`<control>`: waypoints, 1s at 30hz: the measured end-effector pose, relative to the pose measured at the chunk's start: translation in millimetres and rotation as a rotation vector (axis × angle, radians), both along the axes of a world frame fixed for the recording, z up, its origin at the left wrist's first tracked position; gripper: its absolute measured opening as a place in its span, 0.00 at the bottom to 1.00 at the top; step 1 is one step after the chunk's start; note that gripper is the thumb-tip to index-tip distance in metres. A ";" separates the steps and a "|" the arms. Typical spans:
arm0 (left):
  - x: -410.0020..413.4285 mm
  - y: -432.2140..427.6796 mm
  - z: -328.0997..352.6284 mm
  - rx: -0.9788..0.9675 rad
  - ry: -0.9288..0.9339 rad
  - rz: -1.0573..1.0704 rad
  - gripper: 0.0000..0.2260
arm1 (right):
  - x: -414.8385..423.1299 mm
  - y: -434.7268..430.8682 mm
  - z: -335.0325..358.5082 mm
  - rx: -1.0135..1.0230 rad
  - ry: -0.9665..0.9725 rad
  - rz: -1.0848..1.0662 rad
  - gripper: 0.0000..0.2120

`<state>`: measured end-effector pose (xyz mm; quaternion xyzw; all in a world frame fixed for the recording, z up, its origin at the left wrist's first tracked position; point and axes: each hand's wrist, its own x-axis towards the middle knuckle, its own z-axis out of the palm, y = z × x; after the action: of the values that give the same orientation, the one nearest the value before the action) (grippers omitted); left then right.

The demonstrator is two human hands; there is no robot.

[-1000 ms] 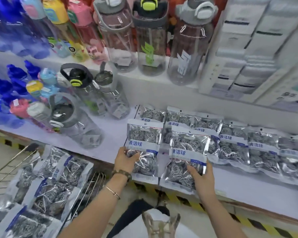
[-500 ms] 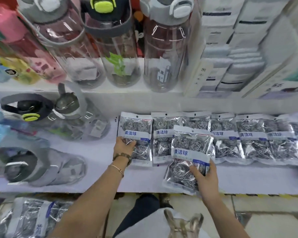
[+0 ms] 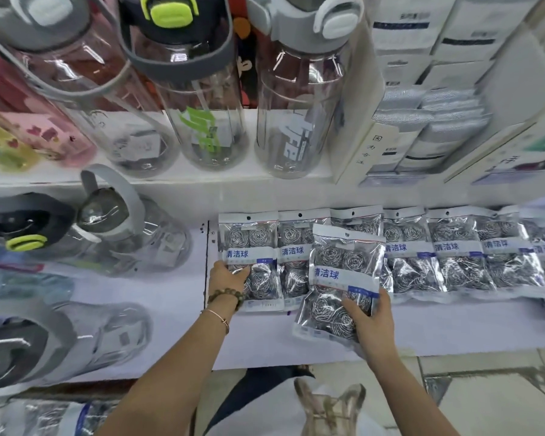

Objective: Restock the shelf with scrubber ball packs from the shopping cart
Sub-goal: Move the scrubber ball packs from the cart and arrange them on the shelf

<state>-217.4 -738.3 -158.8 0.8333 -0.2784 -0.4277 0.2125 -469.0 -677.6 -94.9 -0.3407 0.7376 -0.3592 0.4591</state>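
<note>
Scrubber ball packs (image 3: 453, 256) lay in an overlapping row along the shelf (image 3: 158, 313). My left hand (image 3: 228, 275) held the leftmost pack (image 3: 249, 243) by its lower left edge, flat on the shelf; my right hand (image 3: 372, 319), fingers curled, gripped a second pack (image 3: 334, 272) at its bottom right corner, tilted over the row. Light, crinkly, slick film, I judged — better grasped over the bulging balls than by the thin border. Both arms reached forward, nearly straight.

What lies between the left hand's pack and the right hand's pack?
Head view: another scrubber pack lies flat on the shelf, partly hidden by the pack in the right hand.
</note>
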 end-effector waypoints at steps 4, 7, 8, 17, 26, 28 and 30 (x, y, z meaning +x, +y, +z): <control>0.4 -3.7 1.9 -0.022 -0.067 -0.051 0.27 | 1.8 -1.2 -0.7 -0.005 -0.004 -0.007 0.27; -2.3 -0.4 7.2 -0.070 -0.167 -0.094 0.28 | 2.9 -1.4 0.6 -0.009 -0.019 -0.029 0.27; -3.2 1.1 10.1 -0.096 -0.196 -0.099 0.28 | 2.5 -1.2 0.8 -0.013 -0.023 -0.036 0.27; -69.1 4.4 61.2 -0.295 0.191 -0.297 0.09 | -11.1 -4.8 14.0 -0.063 -0.068 -0.081 0.25; -170.8 -1.7 77.9 -0.094 0.460 -0.539 0.27 | -78.7 -9.7 27.0 -0.103 -0.086 -0.112 0.25; -193.6 -5.1 72.1 -0.060 0.455 -0.575 0.28 | -104.0 -12.0 23.2 -0.109 -0.086 -0.095 0.23; -220.5 -8.3 66.3 -0.033 0.437 -0.579 0.28 | -131.3 -16.9 20.9 -0.098 -0.078 -0.064 0.23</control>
<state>-437.9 -746.6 -92.6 0.6053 -0.4578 -0.6335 0.1505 -600.2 -694.6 -74.0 -0.3247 0.7114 -0.4224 0.4584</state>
